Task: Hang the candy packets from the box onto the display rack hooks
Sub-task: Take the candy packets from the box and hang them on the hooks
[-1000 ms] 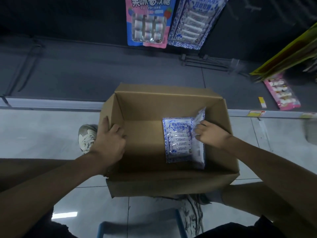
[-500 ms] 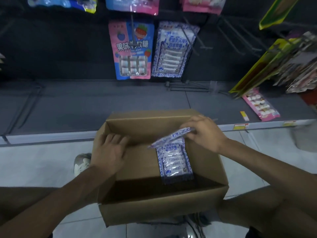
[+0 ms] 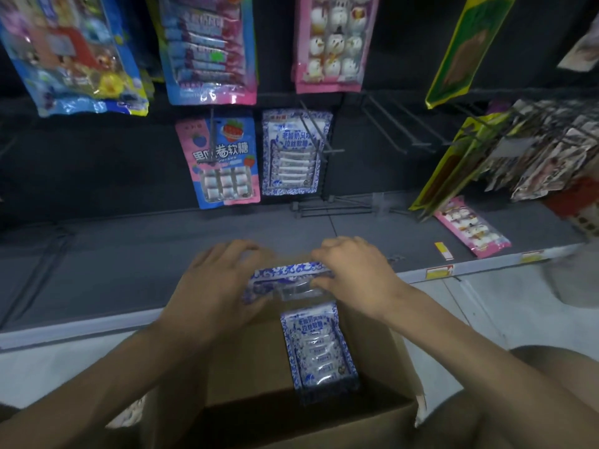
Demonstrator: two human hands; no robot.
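Both hands, left and right, grip one blue packet above the box; another lies inside.

The left forearm and right forearm reach forward and angle inward. The left hand holds the left end of a packet, fingers curled over its far edge. The right hand pinches the right end, fingers bent.

a pink packet lies on the grey shelf, a yellow tag near it.
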